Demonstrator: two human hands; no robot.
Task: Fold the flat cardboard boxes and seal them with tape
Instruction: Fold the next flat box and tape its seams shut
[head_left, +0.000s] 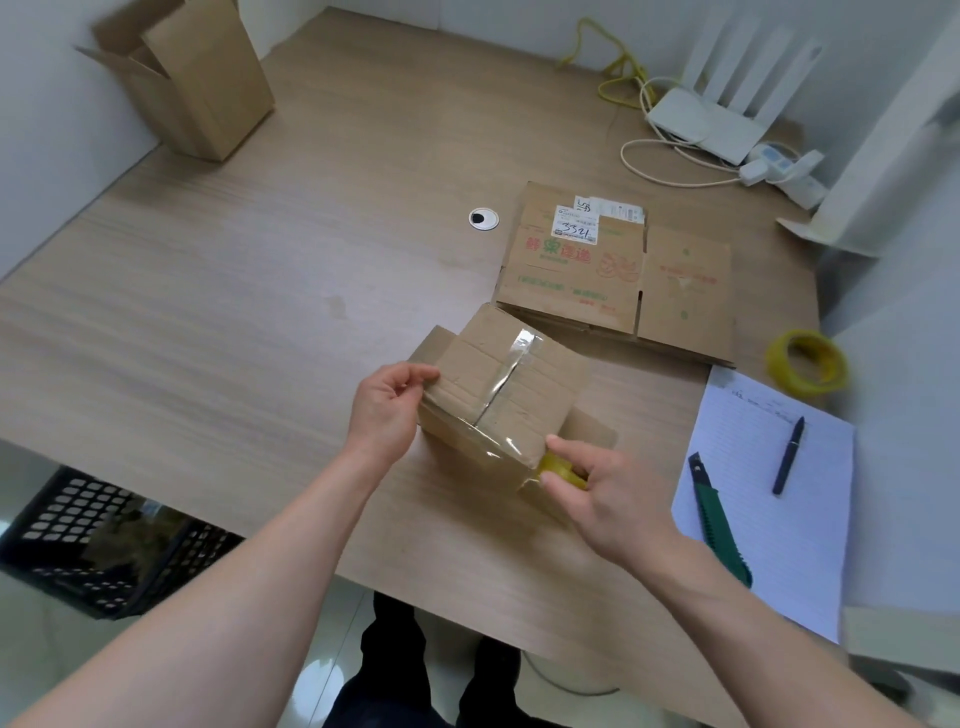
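A small folded cardboard box (498, 387) stands near the table's front edge, with clear tape along its top seam and down its near side. My left hand (387, 402) pinches the box's left top edge. My right hand (597, 493) grips a yellow tape roll (558, 470) just off the box's near right corner, and a strip of tape runs from the roll to the box. A stack of flat printed cardboard boxes (613, 275) lies behind it. A second yellow tape roll (808, 364) sits at the right.
A green utility knife (719, 525) and a dark pen (788, 454) lie on a lined notepad (769, 499) at the right. An open tall carton (195, 78) stands far left. A router and cables (701, 122) sit far right. A black crate (98, 540) is on the floor.
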